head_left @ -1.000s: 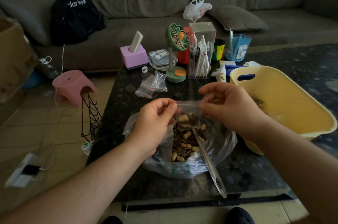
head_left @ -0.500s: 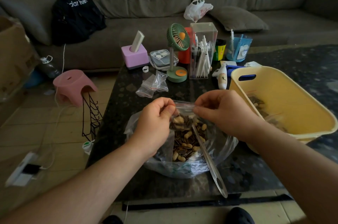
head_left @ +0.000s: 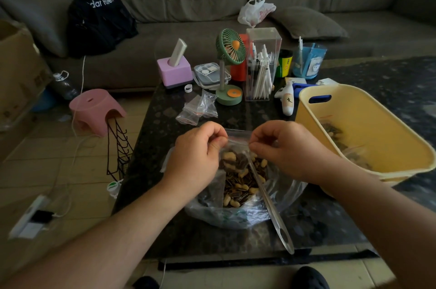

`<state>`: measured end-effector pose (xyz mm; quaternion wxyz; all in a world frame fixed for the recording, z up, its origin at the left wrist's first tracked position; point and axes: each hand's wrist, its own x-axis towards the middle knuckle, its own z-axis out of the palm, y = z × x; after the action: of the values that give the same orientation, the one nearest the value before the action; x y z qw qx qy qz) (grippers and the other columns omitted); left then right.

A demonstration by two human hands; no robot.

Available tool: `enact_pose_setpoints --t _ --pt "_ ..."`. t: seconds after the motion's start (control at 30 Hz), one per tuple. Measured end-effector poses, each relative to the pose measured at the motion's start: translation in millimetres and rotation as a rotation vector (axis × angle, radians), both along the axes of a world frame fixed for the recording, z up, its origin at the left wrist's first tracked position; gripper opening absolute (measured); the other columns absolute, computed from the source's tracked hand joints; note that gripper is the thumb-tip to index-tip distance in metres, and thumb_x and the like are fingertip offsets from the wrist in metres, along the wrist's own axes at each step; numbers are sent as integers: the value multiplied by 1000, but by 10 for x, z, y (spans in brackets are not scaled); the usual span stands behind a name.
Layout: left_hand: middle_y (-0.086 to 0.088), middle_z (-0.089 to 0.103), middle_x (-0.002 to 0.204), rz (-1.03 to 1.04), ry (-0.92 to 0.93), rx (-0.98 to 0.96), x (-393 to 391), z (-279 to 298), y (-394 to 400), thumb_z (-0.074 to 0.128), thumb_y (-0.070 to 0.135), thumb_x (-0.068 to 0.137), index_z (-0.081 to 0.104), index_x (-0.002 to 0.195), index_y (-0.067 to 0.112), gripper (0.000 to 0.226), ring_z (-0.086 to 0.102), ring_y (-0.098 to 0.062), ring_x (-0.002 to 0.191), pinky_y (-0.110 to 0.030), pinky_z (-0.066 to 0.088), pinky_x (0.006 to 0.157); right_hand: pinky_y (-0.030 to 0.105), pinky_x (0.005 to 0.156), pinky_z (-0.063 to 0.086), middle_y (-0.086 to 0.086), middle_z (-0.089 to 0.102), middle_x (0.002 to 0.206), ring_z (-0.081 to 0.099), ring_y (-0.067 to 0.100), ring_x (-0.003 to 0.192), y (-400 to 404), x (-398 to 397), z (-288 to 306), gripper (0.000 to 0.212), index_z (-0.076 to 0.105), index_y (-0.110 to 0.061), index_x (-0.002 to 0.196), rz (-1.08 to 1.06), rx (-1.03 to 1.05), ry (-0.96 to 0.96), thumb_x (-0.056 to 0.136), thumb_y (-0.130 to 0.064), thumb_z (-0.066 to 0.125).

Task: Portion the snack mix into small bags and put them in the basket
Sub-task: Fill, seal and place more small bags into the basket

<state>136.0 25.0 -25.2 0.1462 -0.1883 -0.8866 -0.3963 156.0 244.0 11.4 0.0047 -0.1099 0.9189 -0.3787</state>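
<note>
— Hands have dropped lower and drawn in along the strip since a second ago; left hand (head_left: 197,147) and right hand (head_left: 285,145) both pinch the top of the small bag (head_left: 237,147).

— Where's it hanging?

— Over the big bag (head_left: 236,213), seal running left to right between the fingertips.

— And the basket (head_left: 389,159)?

— Right of the right hand, near, rim open on top. Spoon (head_left: 271,204) handle juts toward the surface (head_left: 165,123) edge; mind it.

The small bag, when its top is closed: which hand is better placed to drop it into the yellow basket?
Right. The right hand pinches the small bag on the side nearest the yellow basket; the left hand would probably have to cross over.
</note>
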Motion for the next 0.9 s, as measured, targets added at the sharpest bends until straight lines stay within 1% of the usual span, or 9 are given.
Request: enact_pose_setpoints --t 0.07,0.13,0.2,0.3,0.43,0.5,0.67,0.8,0.9 --pt "13 67 87 4 90 -104 -18 -27 -13 66 20 101 67 99 27 8 57 -1 74 -21 46 68 10 70 50 -11 68 81 63 -1 80 -21 12 -5 10 69 -30 90 36 73 32 97 -22 71" --pt "13 68 88 -12 -7 -28 -25 -40 -14 67 27 101 68 101 28 2 58 3 70 -22 45 66 16 69 52 -8 68 81 64 5 77 -24 7 -17 14 67 -31 89 40 75 33 99 -21 69" --pt "15 71 92 -62 -168 117 -39 -59 -18 71 34 100 70 105 32 6 65 4 82 -25 54 75 22 67 54 -5 70 81 65 10 74 -7 -9 -13 13 68 -30 89 16 21 15 99 -22 68" --pt "19 74 94 -102 -225 232 -71 -77 -20 76 32 97 75 102 35 6 71 -4 91 -39 61 87 19 67 52 -5 72 82 65 9 75 10 -15 3 11 70 -30 90 -3 -50 3 99 -23 68" --pt "12 79 93 -87 -244 318 -105 -101 -25 76 29 97 78 99 34 6 75 -11 89 -47 63 87 14 67 52 -10 72 80 66 3 73 13 -17 5 9 72 -31 90 -15 -101 -9 95 -24 74" --pt "12 79 92 -92 -252 327 -103 -101 -28 75 30 97 78 99 34 6 75 -11 88 -45 64 86 11 67 50 -14 71 79 65 -1 73 13 -18 1 9 72 -33 91 -14 -93 1 93 -25 76" --pt "11 78 92 -126 -257 311 -108 -111 -29 74 28 99 78 100 32 6 75 -10 89 -38 63 85 8 68 48 -13 70 78 64 -5 74 -18 -18 -11 10 71 -33 91 -7 -61 38 95 -24 75" --pt "17 76 94 -165 -192 220 -95 -61 -43 72 28 99 76 97 37 10 72 -5 91 -20 56 82 11 69 49 -11 69 79 64 2 77 -19 -11 -8 11 70 -30 90 -1 -14 89 96 -22 73" --pt "20 74 94 -187 -152 169 -82 -25 -36 70 27 101 74 97 37 12 70 -3 92 -13 51 80 12 69 49 -10 68 80 63 4 78 -32 -3 -3 15 68 -31 88 14 -3 114 96 -20 73"
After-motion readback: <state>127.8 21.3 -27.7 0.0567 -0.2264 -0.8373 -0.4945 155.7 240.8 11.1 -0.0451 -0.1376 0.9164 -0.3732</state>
